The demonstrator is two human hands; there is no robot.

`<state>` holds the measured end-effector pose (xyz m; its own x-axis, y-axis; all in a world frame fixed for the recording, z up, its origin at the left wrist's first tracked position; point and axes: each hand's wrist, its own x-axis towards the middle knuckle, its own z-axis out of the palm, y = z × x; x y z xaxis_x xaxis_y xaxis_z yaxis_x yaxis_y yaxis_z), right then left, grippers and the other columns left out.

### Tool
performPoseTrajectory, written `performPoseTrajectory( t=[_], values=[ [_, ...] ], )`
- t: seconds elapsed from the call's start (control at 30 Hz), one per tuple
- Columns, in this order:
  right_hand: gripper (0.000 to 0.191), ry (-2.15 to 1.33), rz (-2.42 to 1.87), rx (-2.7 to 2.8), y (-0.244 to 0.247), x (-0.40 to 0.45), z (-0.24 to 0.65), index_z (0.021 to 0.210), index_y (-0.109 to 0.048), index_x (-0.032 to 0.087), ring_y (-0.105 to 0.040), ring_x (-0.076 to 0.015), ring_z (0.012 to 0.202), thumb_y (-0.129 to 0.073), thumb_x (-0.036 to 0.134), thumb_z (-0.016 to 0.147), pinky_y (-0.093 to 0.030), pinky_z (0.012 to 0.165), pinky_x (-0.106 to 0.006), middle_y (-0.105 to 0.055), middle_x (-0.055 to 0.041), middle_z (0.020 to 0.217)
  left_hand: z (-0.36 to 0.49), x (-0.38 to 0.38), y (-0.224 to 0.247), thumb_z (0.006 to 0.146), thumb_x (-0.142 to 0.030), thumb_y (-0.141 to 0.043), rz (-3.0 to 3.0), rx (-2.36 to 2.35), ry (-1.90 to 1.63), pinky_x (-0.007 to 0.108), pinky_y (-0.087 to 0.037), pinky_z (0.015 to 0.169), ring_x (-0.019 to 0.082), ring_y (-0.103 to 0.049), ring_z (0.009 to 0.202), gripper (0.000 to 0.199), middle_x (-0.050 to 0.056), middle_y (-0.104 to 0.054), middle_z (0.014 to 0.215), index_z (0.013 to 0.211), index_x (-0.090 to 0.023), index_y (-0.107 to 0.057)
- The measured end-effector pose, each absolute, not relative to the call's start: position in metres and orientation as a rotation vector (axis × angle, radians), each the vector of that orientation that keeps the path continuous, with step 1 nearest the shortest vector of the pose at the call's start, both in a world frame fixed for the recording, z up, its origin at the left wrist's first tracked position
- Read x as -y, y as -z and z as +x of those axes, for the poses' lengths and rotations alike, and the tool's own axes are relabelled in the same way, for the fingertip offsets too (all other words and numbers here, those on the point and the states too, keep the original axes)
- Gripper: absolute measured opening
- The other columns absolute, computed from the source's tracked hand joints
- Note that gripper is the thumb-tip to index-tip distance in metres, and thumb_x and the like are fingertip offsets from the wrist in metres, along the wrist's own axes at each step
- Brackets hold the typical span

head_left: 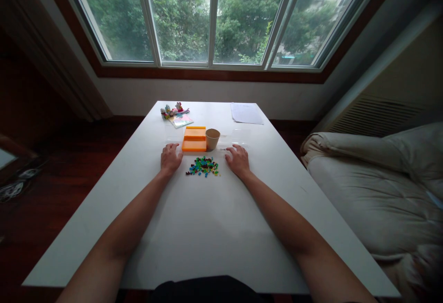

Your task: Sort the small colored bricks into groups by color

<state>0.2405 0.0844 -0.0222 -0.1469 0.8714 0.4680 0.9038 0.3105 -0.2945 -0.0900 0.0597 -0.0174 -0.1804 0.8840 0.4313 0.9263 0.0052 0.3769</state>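
Note:
My left hand (170, 157) rests on the white table, its fingers apart and holding nothing, just left of an orange two-part tray (194, 144). A tan cup (212, 139) stands upright against the tray's right side. My right hand (237, 159) lies on the table to the right of the cup, fingers spread, with nothing in it. Between the hands, a little nearer to me, is a loose pile of small colourful pieces (204, 166), mostly green, blue and dark.
At the table's (211, 229) far left are small colourful figures (173, 110) and a shiny packet (182, 120). White papers (247, 113) lie at the far right. A beige sofa (374, 192) stands right of the table, and a window is beyond.

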Motion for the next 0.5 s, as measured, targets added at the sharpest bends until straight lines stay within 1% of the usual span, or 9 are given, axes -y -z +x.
performPoseTrajectory(
  t=[0.1,0.27,0.4,0.5],
  values=[
    [0.031,0.072,-1.564,2.013,0.023,-0.085,0.241,0.119,-0.068,0.023,-0.044,-0.0298,0.128,-0.059,0.032,0.09,-0.029,0.112,-0.047,-0.054,-0.0118,0.135,-0.091,-0.061,0.02,0.09,-0.033,-0.054,-1.973,2.157,0.927,0.045,-0.044,0.108,0.03,-0.053,0.123,0.043,0.012,-0.054,0.135,0.131,-0.021,-0.058],
    [0.03,0.064,-1.565,2.006,0.022,-0.085,0.242,0.118,-0.069,0.024,-0.045,-0.0295,0.127,-0.06,0.032,0.09,-0.03,0.111,-0.046,-0.055,-0.0115,0.134,-0.096,-0.066,0.026,0.089,-0.034,-0.056,-2.032,2.142,0.884,0.047,-0.037,0.115,0.031,-0.046,0.134,0.052,0.012,-0.045,0.151,0.14,-0.022,-0.052],
    [0.031,0.051,-1.564,2.014,0.021,-0.084,0.242,0.119,-0.068,0.023,-0.045,-0.0296,0.127,-0.059,0.032,0.09,-0.03,0.111,-0.046,-0.055,-0.0119,0.134,-0.098,-0.068,0.029,0.088,-0.035,-0.057,-2.123,2.108,0.841,0.05,-0.036,0.114,0.033,-0.046,0.135,0.058,0.014,-0.044,0.152,0.143,-0.021,-0.049],
    [0.032,0.046,-1.567,2.017,0.021,-0.084,0.241,0.119,-0.068,0.023,-0.044,-0.0297,0.127,-0.058,0.032,0.09,-0.03,0.111,-0.047,-0.055,-0.0116,0.135,-0.097,-0.067,0.028,0.088,-0.034,-0.057,-2.147,2.079,0.826,0.049,-0.038,0.112,0.033,-0.049,0.132,0.057,0.013,-0.046,0.15,0.143,-0.021,-0.05]
  ],
)
